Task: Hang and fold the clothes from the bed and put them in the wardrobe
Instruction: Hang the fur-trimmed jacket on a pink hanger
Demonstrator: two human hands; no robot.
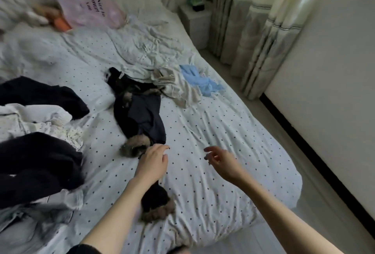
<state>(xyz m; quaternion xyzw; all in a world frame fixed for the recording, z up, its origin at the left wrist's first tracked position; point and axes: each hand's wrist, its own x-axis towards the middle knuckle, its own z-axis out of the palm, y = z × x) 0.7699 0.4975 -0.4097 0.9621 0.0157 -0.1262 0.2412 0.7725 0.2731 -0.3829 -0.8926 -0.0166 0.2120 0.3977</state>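
Step now, I reckon: pick up the dark fur-trimmed garment [142,111] lying mid-bed [223,182] from approx 12 to 6 o'clock; best to take it by collar or shoulders w/ both hands so it hangs straight for a hanger, not by a cuff. Left hand [152,162] hovers at its 6 o'clock end beside the fur cuff [135,147], fingers loosely extended, holding nothing; contact w/ fabric can't tell. Right hand [221,161] at 3 o'clock over bare sheet, fingers loosely curled, wide, empty.

Home bedroom: rumpled bed [203,132], nightstand [194,22], curtains [253,30].
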